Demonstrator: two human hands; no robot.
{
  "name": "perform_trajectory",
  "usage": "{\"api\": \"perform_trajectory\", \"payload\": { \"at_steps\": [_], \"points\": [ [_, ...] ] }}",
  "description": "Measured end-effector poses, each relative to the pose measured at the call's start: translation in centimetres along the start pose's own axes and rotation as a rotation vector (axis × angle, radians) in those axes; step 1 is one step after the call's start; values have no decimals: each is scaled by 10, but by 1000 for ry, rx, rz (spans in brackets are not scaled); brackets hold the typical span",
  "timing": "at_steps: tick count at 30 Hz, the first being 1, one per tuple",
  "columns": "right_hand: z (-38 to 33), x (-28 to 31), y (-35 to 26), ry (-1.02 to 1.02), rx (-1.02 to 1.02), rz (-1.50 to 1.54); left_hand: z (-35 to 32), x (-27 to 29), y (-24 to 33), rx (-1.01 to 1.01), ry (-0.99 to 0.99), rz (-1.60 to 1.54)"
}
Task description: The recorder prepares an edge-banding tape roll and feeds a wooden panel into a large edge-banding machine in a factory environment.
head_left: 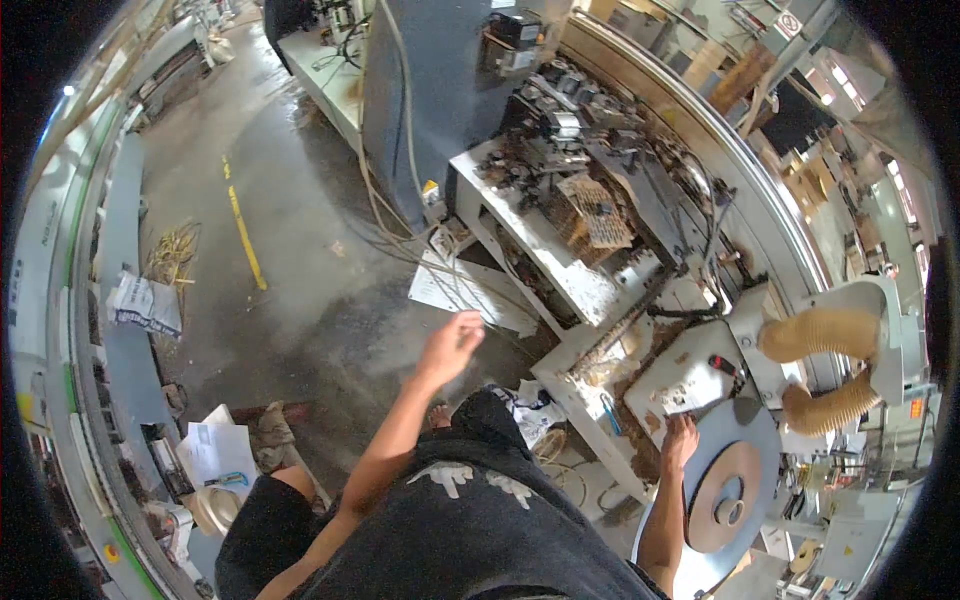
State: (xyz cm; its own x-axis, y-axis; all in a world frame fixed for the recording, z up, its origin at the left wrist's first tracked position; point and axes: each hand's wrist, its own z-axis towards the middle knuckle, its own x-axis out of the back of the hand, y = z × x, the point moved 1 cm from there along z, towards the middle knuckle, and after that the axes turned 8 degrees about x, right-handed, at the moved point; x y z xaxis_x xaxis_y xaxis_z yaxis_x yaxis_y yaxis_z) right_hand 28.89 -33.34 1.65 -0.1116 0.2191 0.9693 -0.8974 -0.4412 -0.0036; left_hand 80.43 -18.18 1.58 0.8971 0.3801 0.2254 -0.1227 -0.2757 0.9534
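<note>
My left hand (pixel 450 345) is held out in front of me above the floor, its fingers loosely bent with a gap to the thumb and nothing visible between them. Off to the right, my right hand (pixel 681 440) has its fingers curled downward beside the rim of a large grey round plate (pixel 757 437) on the machine. Whatever those fingers may hold is hidden. A brown coil of banding (pixel 705 500) lies on the plate near my right forearm. A red-and-black handled tool (pixel 724 366) rests on the machine's pale top beyond that hand.
Ahead right stands an opened machine (pixel 560 270) with dusty mechanisms. Two ribbed tan hoses (pixel 825 335) curve at the right. Cables (pixel 385 215) and a white panel (pixel 465 290) lie across the floor. Papers (pixel 218 452) and a blue cutter (pixel 227 479) are at the lower left.
</note>
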Motion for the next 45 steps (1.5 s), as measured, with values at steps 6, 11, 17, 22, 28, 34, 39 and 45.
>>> {"api": "perform_trajectory", "payload": {
  "at_steps": [6,11,17,22,28,34,39,45],
  "points": [
    [115,-10,-175,197,257,299,39,-44,39,-77,-278,263],
    [190,-12,-306,262,276,600,109,-59,47,-223,-123,410],
    [281,-10,-309,166,90,838,202,-33,112,-535,-39,524],
    [329,-14,-261,85,-117,791,292,-38,156,-768,244,534],
    [362,-23,-167,295,-177,316,397,-120,171,-795,238,356],
    [418,-39,-71,315,-530,43,452,-222,183,-634,-131,302],
    [439,-73,-47,207,-504,-147,492,-255,178,-300,-379,454],
    [444,-91,-48,175,-547,-161,497,-274,143,-13,-711,109]
  ]
}}
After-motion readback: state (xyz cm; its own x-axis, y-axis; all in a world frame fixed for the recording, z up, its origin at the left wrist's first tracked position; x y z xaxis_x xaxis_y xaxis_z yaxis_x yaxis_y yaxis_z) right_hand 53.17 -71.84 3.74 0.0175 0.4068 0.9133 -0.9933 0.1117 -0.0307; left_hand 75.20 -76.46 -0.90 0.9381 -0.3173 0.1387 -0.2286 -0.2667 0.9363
